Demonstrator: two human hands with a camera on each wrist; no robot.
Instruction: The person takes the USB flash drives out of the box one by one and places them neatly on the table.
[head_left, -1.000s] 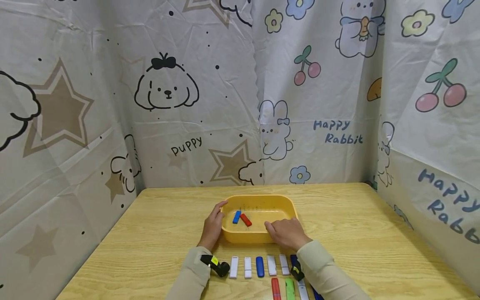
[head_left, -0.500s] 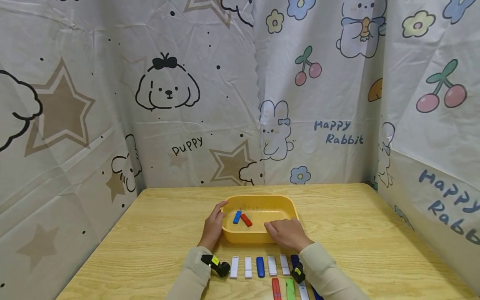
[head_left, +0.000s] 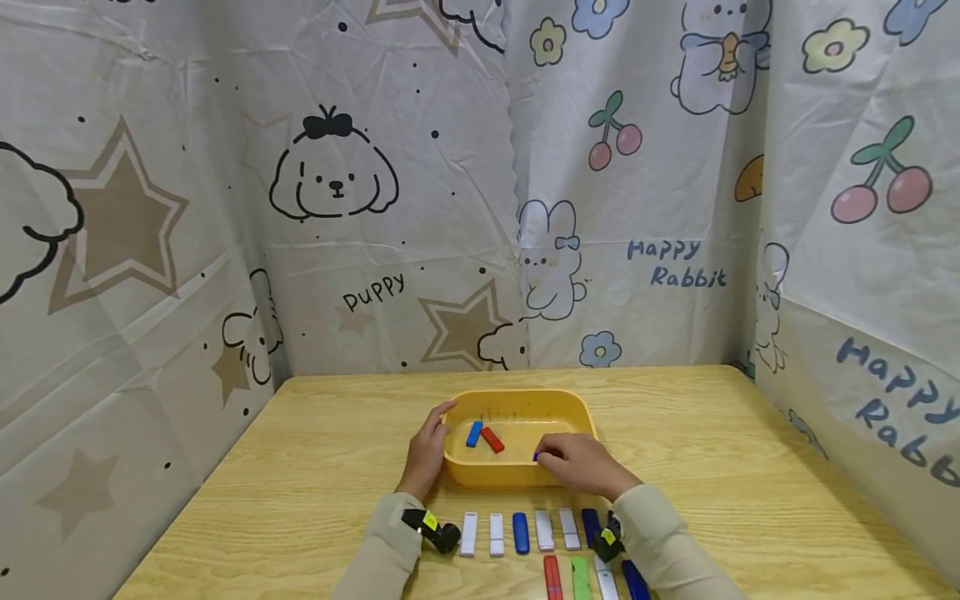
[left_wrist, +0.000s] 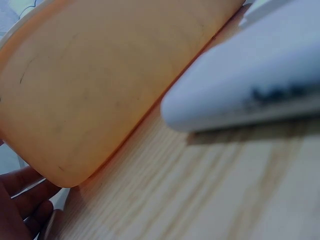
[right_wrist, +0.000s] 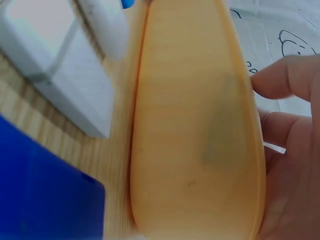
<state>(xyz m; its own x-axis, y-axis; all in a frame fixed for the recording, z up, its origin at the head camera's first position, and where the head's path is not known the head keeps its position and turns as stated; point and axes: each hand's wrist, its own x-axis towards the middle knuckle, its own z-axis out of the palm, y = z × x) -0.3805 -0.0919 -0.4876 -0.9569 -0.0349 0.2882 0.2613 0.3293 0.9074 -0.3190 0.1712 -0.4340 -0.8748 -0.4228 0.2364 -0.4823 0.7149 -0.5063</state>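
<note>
My left hand (head_left: 426,454) grips the left end of a yellow plastic tub (head_left: 495,477), its fingers up at the rim. In the left wrist view, its fingers (left_wrist: 27,197) lie by the tub's rounded corner. My right hand (head_left: 581,462) reaches over the tub's near right rim and pinches a small dark blue stick (head_left: 537,457), mostly hidden by the fingers. The right wrist view shows this hand (right_wrist: 295,110) beyond the wall, with a dark shape showing through the plastic. Inside the tub lie a blue stick (head_left: 474,434) and a red stick (head_left: 492,440).
On the wooden table (head_left: 337,458), a row of white and blue sticks, including a blue one (head_left: 521,533), lies before the tub. Nearer are a red (head_left: 552,577), a green (head_left: 580,577), a white and a dark blue stick. Printed curtains (head_left: 405,208) surround the table.
My right hand has turned at the rim and its forearm has shifted slightly right; the dark blue stick now shows under its fingers. My left hand and the tub stay put.
</note>
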